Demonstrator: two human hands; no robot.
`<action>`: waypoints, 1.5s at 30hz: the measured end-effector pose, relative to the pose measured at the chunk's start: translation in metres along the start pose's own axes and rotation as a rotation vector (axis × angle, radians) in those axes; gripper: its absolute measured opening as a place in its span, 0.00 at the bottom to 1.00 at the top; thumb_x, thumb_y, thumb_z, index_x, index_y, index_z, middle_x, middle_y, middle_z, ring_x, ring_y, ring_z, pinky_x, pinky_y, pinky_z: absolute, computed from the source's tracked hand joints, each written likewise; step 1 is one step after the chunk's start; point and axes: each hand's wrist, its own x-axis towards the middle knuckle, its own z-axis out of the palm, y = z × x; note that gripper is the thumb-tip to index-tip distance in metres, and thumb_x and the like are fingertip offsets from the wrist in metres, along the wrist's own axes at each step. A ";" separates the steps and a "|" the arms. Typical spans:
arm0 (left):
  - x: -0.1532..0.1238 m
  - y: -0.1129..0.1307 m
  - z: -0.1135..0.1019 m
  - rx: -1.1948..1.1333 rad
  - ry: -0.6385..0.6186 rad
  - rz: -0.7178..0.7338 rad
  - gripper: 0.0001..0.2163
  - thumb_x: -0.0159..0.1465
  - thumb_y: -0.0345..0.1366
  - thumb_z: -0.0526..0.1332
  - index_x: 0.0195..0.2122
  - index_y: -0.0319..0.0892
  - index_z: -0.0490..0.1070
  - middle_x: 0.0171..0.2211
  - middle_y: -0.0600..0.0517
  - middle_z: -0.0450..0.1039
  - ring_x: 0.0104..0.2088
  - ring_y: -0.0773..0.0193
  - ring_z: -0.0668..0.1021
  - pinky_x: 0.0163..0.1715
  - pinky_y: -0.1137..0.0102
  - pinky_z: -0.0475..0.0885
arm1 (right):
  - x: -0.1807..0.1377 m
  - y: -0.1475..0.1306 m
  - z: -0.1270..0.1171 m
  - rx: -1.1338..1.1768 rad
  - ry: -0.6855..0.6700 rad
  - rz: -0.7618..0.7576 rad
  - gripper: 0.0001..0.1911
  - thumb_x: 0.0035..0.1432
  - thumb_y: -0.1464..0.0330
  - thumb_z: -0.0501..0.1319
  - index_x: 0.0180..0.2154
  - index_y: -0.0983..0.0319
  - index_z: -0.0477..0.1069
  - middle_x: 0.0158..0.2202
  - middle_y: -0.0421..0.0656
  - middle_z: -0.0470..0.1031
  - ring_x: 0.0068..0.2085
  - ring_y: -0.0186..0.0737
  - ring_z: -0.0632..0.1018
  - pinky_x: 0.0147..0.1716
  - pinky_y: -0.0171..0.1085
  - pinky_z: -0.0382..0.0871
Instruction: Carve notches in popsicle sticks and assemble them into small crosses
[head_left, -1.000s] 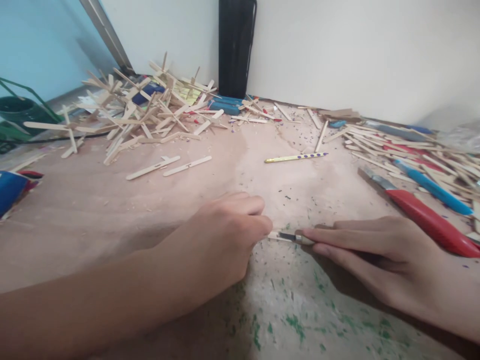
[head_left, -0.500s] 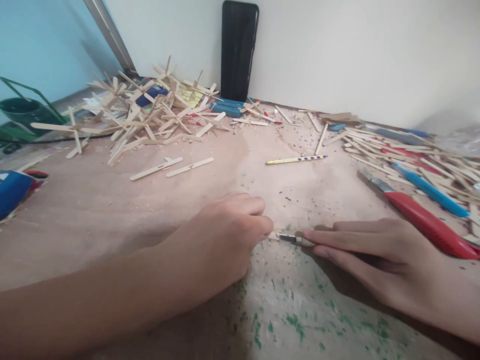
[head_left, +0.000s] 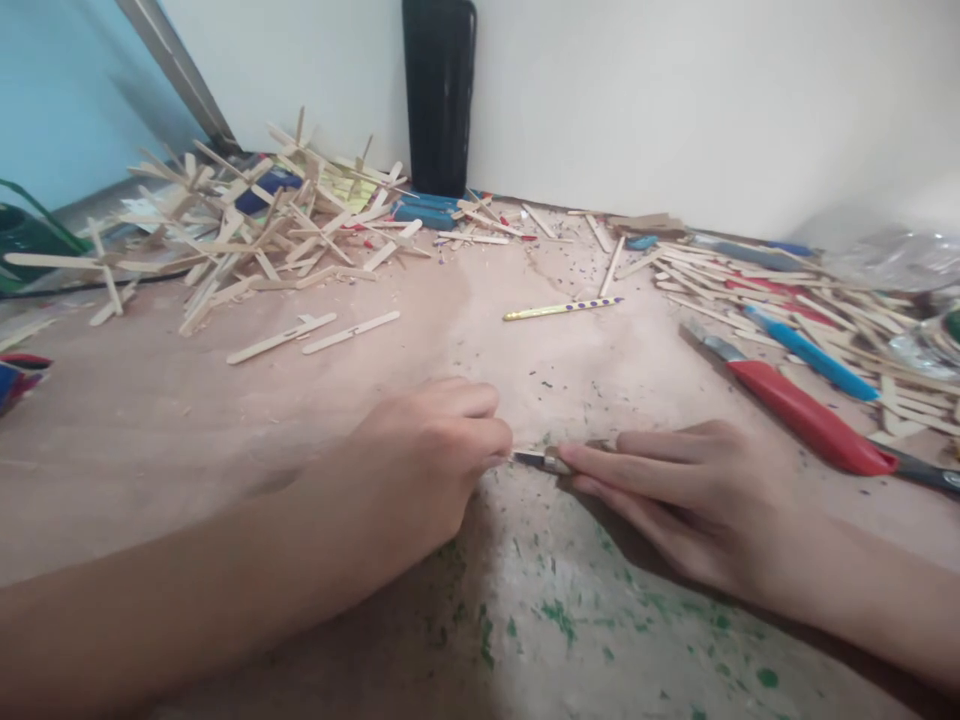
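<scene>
Two hands meet at the lower middle of the frame, on a worn wooden table. The left hand is curled into a loose fist, its fingertips pinching the end of a small wooden stick, of which only a sliver shows between the hands. The right hand lies low on the table with its fingers stretched toward the left; it grasps a small knife, whose dark blade tip rests against the stick just beside the left fingertips. Most of the knife is hidden under the fingers.

Above the hands, in the middle of the frame, lies one yellow pencil with purple dots. To its left, two flat wooden sticks lie side by side, apart from the rest. The upper left holds a big pile of sticks, too tangled to count, many joined into crosses. A black upright case stands against the white wall at the top middle.

At the right, one red-handled cutter lies slanted near the right hand, and one blue-handled cutter lies just beyond it, among a second scatter of sticks. Green paint flecks mark the table at the bottom of the frame.
</scene>
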 end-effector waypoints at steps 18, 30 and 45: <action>0.001 0.001 -0.002 -0.011 -0.032 -0.071 0.14 0.73 0.26 0.56 0.36 0.42 0.79 0.31 0.53 0.70 0.33 0.63 0.73 0.34 0.67 0.63 | 0.000 0.004 -0.007 0.101 0.027 0.024 0.12 0.69 0.73 0.63 0.50 0.63 0.83 0.31 0.42 0.84 0.25 0.32 0.81 0.21 0.31 0.71; 0.000 -0.003 0.005 -0.067 -0.063 -0.062 0.14 0.70 0.24 0.53 0.31 0.43 0.73 0.34 0.53 0.73 0.36 0.63 0.74 0.36 0.68 0.64 | -0.004 0.007 -0.007 0.066 0.205 0.228 0.11 0.71 0.69 0.62 0.47 0.58 0.84 0.32 0.39 0.86 0.28 0.32 0.82 0.26 0.29 0.74; 0.002 -0.005 0.006 -0.077 0.013 0.073 0.12 0.75 0.29 0.52 0.39 0.42 0.75 0.38 0.51 0.77 0.39 0.61 0.76 0.42 0.66 0.68 | 0.004 0.005 -0.007 -0.024 0.176 0.394 0.13 0.71 0.66 0.61 0.47 0.60 0.84 0.37 0.45 0.85 0.35 0.40 0.82 0.35 0.38 0.74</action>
